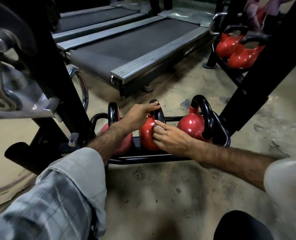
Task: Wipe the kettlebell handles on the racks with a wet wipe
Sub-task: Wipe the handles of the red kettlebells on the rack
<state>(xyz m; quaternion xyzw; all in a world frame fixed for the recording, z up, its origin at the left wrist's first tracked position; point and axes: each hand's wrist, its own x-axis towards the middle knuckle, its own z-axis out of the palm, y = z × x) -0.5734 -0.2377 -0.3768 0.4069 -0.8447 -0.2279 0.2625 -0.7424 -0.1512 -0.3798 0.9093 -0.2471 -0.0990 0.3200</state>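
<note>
Gripping middle kettlebell handle [158, 110] with left hand [140, 116], right hand [169, 137] pinching wipe [159, 127], dusty gym floor [161, 187], treadmills [135, 42].

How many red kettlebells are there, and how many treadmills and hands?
Red kettlebells on the near rack: 3
Red kettlebells on the far rack: 2
Treadmills: 2
Hands: 2, the left hand and the right hand
Total: 9

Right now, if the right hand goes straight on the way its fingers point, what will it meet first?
The right hand points up-left and already touches the middle kettlebell, a bit of wet wipe under its fingers. Going on, it would likely meet that kettlebell's black handle, where the left hand holds.
</note>
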